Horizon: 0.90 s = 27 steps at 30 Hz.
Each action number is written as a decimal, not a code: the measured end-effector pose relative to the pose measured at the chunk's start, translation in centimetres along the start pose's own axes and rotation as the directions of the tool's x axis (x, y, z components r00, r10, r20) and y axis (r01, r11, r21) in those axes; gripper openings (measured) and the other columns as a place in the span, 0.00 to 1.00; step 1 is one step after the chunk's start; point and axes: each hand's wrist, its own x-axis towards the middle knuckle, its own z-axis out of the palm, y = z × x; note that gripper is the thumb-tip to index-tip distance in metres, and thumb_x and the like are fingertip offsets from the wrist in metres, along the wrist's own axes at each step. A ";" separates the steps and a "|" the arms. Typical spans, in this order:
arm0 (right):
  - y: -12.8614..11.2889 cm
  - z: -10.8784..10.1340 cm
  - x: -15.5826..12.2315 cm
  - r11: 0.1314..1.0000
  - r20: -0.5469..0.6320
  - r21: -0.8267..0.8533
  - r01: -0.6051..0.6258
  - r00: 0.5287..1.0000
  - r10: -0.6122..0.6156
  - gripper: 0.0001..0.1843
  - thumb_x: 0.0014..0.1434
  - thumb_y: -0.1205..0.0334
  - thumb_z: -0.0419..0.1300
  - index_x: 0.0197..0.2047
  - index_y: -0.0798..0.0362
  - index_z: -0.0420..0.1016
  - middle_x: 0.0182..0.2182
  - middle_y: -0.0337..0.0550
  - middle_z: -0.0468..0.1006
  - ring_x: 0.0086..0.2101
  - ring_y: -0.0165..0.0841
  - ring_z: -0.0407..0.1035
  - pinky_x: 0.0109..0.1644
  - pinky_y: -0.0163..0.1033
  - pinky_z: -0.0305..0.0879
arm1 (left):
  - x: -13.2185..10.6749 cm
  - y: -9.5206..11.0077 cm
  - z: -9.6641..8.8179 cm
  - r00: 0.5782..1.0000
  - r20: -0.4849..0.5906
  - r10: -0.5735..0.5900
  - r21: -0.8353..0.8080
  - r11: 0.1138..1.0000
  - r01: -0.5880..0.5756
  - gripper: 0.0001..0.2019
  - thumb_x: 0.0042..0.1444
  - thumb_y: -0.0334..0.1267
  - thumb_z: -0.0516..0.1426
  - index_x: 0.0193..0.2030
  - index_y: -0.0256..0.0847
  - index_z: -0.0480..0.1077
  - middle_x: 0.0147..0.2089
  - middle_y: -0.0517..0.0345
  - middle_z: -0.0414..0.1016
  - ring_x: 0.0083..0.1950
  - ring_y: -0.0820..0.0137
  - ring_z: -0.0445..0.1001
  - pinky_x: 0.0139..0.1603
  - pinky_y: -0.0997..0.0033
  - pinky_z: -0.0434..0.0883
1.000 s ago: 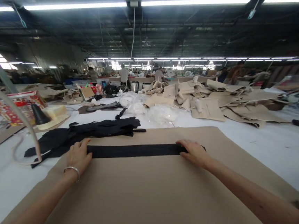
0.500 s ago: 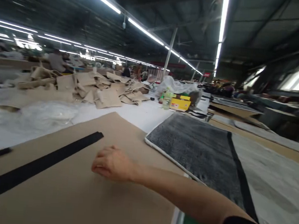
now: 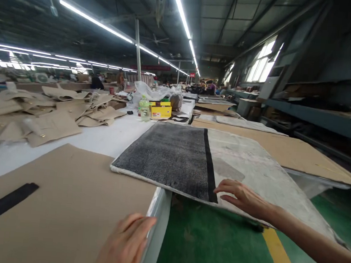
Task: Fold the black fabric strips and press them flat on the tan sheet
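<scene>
My right hand reaches out over the pale board, its fingers stretched and the thumb apart. Its fingertips are right at a black strip along the right edge of a dark grey textured sheet; whether they touch it I cannot tell. At the bottom, my left hand is by the table's edge, fingers extended, with nothing visible in it. Under and beside it is a large beige sheet, on which another black strip lies at the left.
Crumpled beige pieces are piled at the far left. A yellow box and a clear bottle stand at the back, near plastic wrap. Green floor shows between the tables. Brown board lies further right.
The view has swung to the right. My right hand has moved from above the beige sheet to the black strip on the grey sheet. My left hand has come into view.
</scene>
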 end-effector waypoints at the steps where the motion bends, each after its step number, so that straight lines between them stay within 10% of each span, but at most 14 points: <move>1: 0.1 0.4 -0.7 1.000 0.006 -0.011 -0.004 1.000 0.004 0.16 0.70 0.56 0.47 0.53 0.48 0.73 0.44 0.48 0.74 0.44 0.38 0.69 0.49 0.44 0.63 | 2.5 1.9 1.3 0.998 0.059 0.022 -0.051 0.999 -0.019 0.24 0.60 0.29 0.48 0.60 0.52 0.66 0.52 0.55 0.75 0.52 0.64 0.73 0.50 0.66 0.74; 5: -0.2 1.6 -1.1 0.993 0.010 -0.119 0.028 1.000 -0.027 0.18 0.70 0.60 0.46 0.58 0.46 0.69 0.44 0.47 0.73 0.43 0.37 0.69 0.51 0.46 0.60 | 10.0 7.7 6.1 0.986 0.152 0.070 -0.184 0.982 -0.041 0.29 0.55 0.22 0.47 0.64 0.47 0.60 0.53 0.53 0.72 0.55 0.63 0.68 0.55 0.61 0.69; 9: 0.1 1.9 -0.3 0.963 0.018 -0.255 0.084 0.996 -0.082 0.16 0.69 0.64 0.47 0.56 0.47 0.70 0.39 0.45 0.73 0.38 0.36 0.68 0.47 0.45 0.56 | 13.4 9.0 9.8 0.970 0.208 0.122 -0.173 0.981 -0.087 0.28 0.52 0.19 0.47 0.59 0.43 0.63 0.48 0.52 0.74 0.57 0.60 0.64 0.56 0.58 0.64; 27: 3.3 2.3 2.0 0.931 0.002 -0.132 0.340 0.939 -0.343 0.20 0.71 0.64 0.40 0.34 0.53 0.70 0.31 0.44 0.71 0.33 0.33 0.63 0.41 0.41 0.56 | 12.9 8.5 13.5 0.981 0.187 0.046 -0.156 0.988 -0.016 0.27 0.56 0.21 0.46 0.62 0.38 0.59 0.57 0.52 0.72 0.63 0.60 0.58 0.58 0.55 0.58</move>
